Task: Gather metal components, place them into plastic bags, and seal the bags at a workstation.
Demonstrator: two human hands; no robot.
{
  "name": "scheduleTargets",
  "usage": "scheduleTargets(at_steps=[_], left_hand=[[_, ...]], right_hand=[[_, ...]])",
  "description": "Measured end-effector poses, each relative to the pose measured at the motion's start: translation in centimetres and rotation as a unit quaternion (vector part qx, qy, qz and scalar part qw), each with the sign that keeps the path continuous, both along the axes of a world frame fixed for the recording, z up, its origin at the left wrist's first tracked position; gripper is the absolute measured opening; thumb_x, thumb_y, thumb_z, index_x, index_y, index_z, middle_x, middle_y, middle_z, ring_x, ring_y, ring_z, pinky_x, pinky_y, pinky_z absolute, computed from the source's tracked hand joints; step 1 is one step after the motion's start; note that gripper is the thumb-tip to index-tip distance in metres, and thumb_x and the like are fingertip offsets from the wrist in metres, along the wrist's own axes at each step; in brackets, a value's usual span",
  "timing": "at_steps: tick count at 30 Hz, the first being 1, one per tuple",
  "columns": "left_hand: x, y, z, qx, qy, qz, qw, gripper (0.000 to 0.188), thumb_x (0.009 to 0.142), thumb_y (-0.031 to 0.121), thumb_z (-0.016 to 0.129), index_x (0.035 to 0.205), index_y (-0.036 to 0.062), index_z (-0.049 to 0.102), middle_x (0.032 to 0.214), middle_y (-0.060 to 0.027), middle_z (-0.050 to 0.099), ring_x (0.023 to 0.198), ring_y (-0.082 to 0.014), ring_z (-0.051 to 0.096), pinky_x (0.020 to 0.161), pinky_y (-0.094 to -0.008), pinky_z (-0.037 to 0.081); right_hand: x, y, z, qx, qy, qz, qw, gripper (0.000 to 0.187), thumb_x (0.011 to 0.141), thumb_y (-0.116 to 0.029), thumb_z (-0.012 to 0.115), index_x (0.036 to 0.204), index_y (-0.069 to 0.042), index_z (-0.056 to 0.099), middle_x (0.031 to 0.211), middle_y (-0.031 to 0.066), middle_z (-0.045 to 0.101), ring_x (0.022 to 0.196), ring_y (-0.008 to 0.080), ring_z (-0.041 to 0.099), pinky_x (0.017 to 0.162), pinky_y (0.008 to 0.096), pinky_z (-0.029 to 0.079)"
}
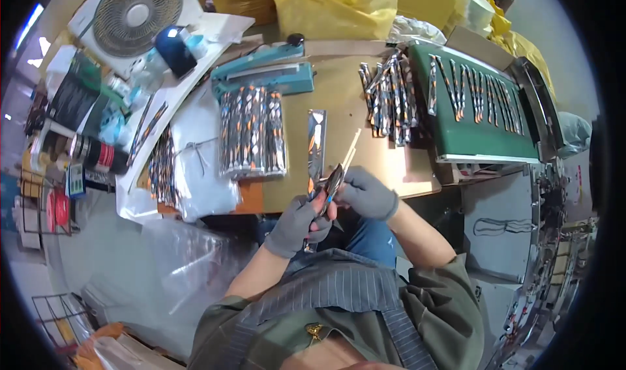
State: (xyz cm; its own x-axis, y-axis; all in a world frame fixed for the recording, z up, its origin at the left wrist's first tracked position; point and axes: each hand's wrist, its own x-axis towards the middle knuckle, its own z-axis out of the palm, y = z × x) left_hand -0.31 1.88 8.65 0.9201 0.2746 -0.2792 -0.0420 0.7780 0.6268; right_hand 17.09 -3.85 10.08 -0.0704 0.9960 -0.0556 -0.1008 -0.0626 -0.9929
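Both my hands wear grey gloves with bare fingertips and meet at the table's near edge. In my left hand (295, 230) is a crumpled black wrapper (334, 183) with a printed pattern. Two thin pale wooden chopsticks (353, 149) stick up from beside the wrapper, tilted away from me. The curled fingers of my right hand (369, 195) close around the chopsticks' lower part; their lower ends are hidden. A long flat black-and-orange packet (317, 142) lies on the table just beyond my left hand, and its near end passes behind that hand.
A bundle of packets (253, 132) stands left of centre, before a teal bag sealer (264, 76). Loose packets (394, 99) are heaped to the right. Several more lie on a green conveyor belt (450, 132). A fan (137, 14) and a dark flask (101, 155) are at left.
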Motion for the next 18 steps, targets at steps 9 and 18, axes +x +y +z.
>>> scheduleTargets(at_steps=[9, 18], left_hand=[[-2.8, -8.2, 0.2, 0.017, -0.021, 0.009, 1.0, 0.038, 0.097, 0.036, 0.038, 0.087, 0.0028, 0.052, 0.053, 0.0043, 0.033, 0.038, -0.0049, 0.026, 0.038, -0.0211, 0.021], [-3.6, -10.5, 3.5, 0.062, -0.035, -0.048, 0.996, 0.038, 0.098, 0.039, 0.035, 0.082, 0.0073, 0.048, 0.05, 0.0072, 0.032, 0.036, -0.0042, 0.025, 0.037, -0.0203, 0.021]], right_hand=[[-1.4, -7.4, 5.8, 0.076, -0.051, -0.149, 0.985, 0.022, 0.086, -0.018, 0.054, 0.091, 0.0, 0.065, 0.085, 0.0036, 0.065, 0.08, 0.0095, 0.054, 0.073, 0.0243, 0.041], [2.1, -10.5, 9.7, -0.013, 0.018, -0.112, 0.993, 0.025, 0.081, -0.019, 0.058, 0.092, 0.003, 0.063, 0.088, 0.0154, 0.066, 0.079, 0.0211, 0.065, 0.074, 0.0299, 0.051]])
